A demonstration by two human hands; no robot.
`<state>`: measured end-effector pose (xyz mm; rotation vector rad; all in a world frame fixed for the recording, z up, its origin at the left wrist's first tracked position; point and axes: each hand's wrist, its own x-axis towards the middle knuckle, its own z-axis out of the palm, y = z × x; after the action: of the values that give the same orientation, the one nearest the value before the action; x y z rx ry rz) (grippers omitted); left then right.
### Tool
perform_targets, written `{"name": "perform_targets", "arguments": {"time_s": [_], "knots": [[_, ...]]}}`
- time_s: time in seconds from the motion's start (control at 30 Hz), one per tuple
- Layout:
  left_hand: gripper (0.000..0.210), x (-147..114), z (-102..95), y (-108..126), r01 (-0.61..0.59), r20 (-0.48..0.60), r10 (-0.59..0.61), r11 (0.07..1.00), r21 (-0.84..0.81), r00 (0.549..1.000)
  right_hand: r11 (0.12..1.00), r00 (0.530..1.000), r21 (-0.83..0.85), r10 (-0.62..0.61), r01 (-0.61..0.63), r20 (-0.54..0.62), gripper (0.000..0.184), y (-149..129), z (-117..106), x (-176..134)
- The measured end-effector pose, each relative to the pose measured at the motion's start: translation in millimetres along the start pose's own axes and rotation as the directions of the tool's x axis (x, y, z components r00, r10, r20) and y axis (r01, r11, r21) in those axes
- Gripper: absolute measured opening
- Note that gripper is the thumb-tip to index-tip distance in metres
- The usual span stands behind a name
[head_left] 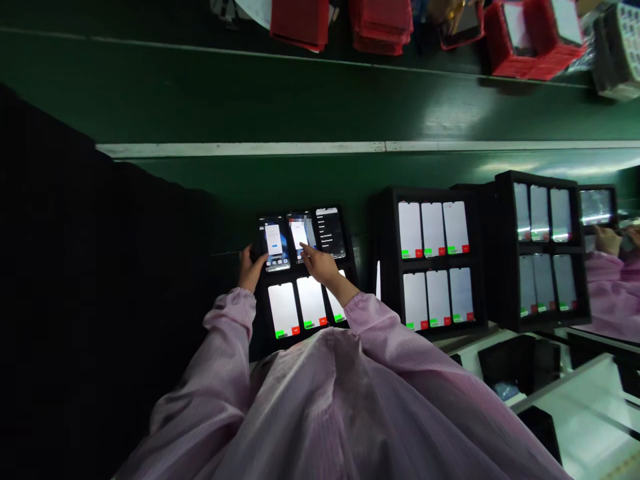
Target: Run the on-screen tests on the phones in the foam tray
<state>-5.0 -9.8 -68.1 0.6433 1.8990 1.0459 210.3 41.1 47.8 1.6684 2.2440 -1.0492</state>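
A black tray (294,275) lies before me with two rows of smartphones in it. My left hand (250,268) grips the tray's left side, thumb beside the upper left phone (275,248), which shows a white pop-up box. With its index finger stretched out, my right hand (321,265) touches the screen of the upper middle phone (299,233); it holds nothing. The upper right phone (329,233) shows a dark menu list. Below, the phones (283,308) glow white with green and red corner labels; my right wrist partly covers the lower right one.
To the right stand another black tray of lit phones (437,265) and a third tray (546,250). A co-worker's pink sleeve (607,280) is at the far right. Red stacks (383,23) line the back of the green bench (250,100). White-edged bins (575,407) sit lower right.
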Motion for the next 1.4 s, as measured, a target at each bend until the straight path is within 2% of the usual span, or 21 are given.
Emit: {"name": "perform_targets", "arguments": {"time_s": [0.23, 0.43, 0.53, 0.7, 1.03, 1.4], "knots": [[0.05, 2, 1.9, -5, -0.062, -0.019, 0.066, 0.989, 0.132, 0.998, 0.996, 0.994, 0.088, -0.001, 0.011, -0.111, 0.042, 11, 5, -13], [0.072, -3, 12.0, 0, -0.154, -0.073, 0.188, 0.931, 0.33, 0.979, 0.994, 0.993, 0.103, 0.032, -0.02, -0.117, 0.041, 19, 16, -29], [0.076, -5, 13.7, 0, -0.183, -0.06, 0.221, 0.908, 0.377, 0.973, 0.993, 0.99, 0.118, 0.026, -0.009, -0.137, 0.039, 24, 23, -33], [0.062, -2, 10.3, -2, -0.154, -0.037, 0.176, 0.929, 0.337, 0.984, 0.993, 0.989, 0.118, 0.016, 0.001, -0.148, 0.039, 27, 27, -34], [0.042, 5, 14.6, 6, -0.084, -0.083, 0.113, 0.951, 0.296, 0.99, 1.0, 0.995, 0.023, 0.016, -0.014, -0.101, 0.041, 20, 17, -28], [0.041, 4, 28.6, 13, -0.024, -0.183, 0.093, 0.937, 0.349, 0.979, 0.984, 0.984, 0.176, 0.005, 0.027, -0.178, 0.039, 34, 17, -47]]}}
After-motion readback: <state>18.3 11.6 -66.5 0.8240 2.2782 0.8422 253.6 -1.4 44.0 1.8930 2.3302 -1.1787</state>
